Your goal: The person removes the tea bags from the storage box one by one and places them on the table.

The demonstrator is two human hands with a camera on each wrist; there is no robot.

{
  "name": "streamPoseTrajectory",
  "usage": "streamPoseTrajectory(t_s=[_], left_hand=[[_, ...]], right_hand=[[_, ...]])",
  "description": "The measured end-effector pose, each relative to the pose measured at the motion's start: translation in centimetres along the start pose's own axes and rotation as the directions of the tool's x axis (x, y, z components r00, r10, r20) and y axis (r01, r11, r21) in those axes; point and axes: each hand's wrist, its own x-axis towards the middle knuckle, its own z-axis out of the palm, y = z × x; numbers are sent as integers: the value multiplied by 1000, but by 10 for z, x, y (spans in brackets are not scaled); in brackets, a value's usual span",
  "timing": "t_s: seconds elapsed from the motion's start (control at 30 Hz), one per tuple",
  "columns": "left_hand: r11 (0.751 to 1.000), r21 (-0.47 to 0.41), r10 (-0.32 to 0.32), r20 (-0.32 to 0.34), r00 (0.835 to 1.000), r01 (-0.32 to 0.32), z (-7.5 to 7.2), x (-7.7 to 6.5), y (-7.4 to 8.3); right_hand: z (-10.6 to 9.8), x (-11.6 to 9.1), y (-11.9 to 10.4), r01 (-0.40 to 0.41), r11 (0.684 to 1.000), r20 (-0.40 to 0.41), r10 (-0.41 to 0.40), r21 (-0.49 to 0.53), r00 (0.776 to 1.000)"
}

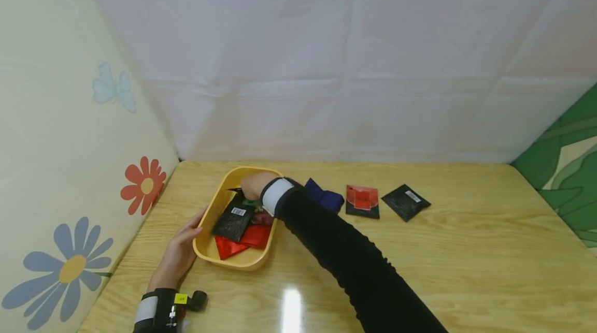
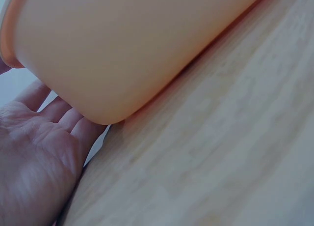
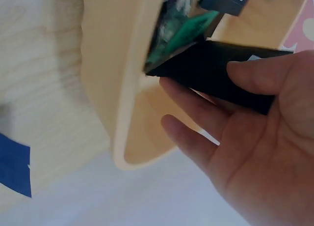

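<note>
A yellow plastic basket [image 1: 202, 248] stands on the table, holding black, red and green packets. The left hand [image 1: 184, 247] is at its left side, thumb at the rim and the other fingers extended along the outer wall [image 2: 98, 59]. Inside the far part of the basket, the right hand [image 1: 256, 186] pinches a flat black packet [image 3: 206, 71] between thumb and fingers. A green packet [image 3: 189, 32] is right beside that packet's edge. Nearer the front of the basket, another black packet [image 1: 233, 223] with a white label overlaps red packets [image 1: 255, 236].
Right of the basket, a dark blue packet [image 1: 330, 201] is partly hidden by the right sleeve. Farther right are a red-and-black packet [image 1: 363, 201] and a black packet [image 1: 407, 202]. A white sheet [image 1: 345, 63] hangs behind the wooden table [image 1: 466, 250].
</note>
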Motion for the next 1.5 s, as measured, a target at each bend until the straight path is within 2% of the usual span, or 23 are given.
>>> streamPoseTrajectory(t_s=[0.13, 0.2, 0.37, 0.63, 0.83, 1.0, 1.13, 1.2, 1.4, 1.5], left_hand=[[1000, -3, 7, 11, 1000, -7, 0, 1, -1], [1000, -6, 6, 8, 1000, -6, 0, 1, -1], [1000, -11, 4, 7, 1000, -4, 0, 1, -1], [1000, 0, -24, -20, 1000, 24, 1, 0, -1], [999, 14, -44, -35, 998, 45, 1, 0, -1], [998, 16, -52, -38, 998, 53, 0, 2, -2], [998, 22, -60, -41, 997, 61, 1, 4, -2], [998, 25, -61, -41, 997, 62, 2, 5, -2], [998, 30, -59, -41, 997, 60, 5, 7, -1], [998, 23, -62, -38, 997, 63, 5, 8, -2]], right_hand=[[-3, 1, 5, 15, 999, -41, -13, 36, 999], [-5, 2, 7, 30, 996, -58, -24, 90, 998], [-10, 0, 18, 131, 972, -113, -110, 197, 987], [-16, -28, 29, 251, 959, -252, -212, 133, 944], [3, -54, 33, 284, 957, -304, -288, -57, 908], [23, -78, 37, 242, 955, -373, -291, -174, 881], [41, -96, 43, 197, 962, -425, -262, -190, 867], [49, -105, 47, 192, 964, -456, -257, -185, 852], [75, -126, 64, 221, 957, -524, -287, -186, 802], [86, -134, 74, 235, 949, -560, -315, -212, 766]])
